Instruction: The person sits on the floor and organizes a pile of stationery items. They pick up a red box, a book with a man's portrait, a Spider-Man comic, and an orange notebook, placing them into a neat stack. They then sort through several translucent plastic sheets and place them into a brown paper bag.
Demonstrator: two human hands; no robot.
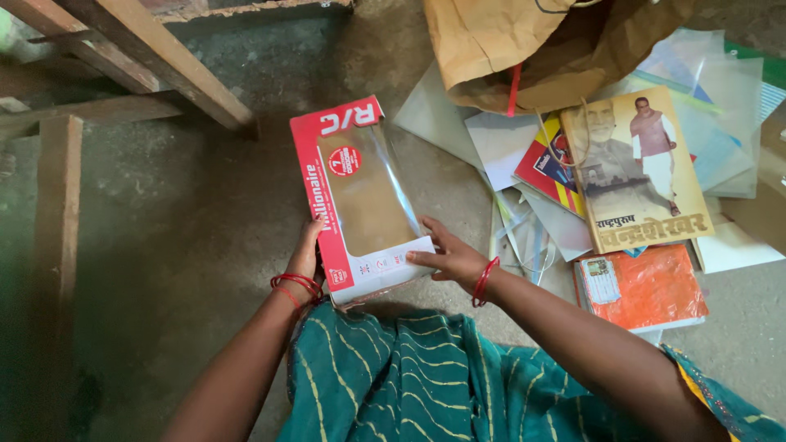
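A long red and white cardboard box [358, 196] with a clear window on top lies flat over the concrete floor in front of me. My left hand [307, 254] grips its near left edge, fingers against the red side. At the near right corner, my right hand [444, 255] holds it with the thumb on the white end. Both wrists wear red bangles. My green striped garment [409, 372] lies just below the box.
A pile of books and papers lies to the right: a tan book with two figures on its cover [634, 168], an orange book [647, 286], and clear plastic sleeves [712, 90]. A brown paper bag [524, 49] sits behind them. Wooden furniture legs [147, 53] stand at far left.
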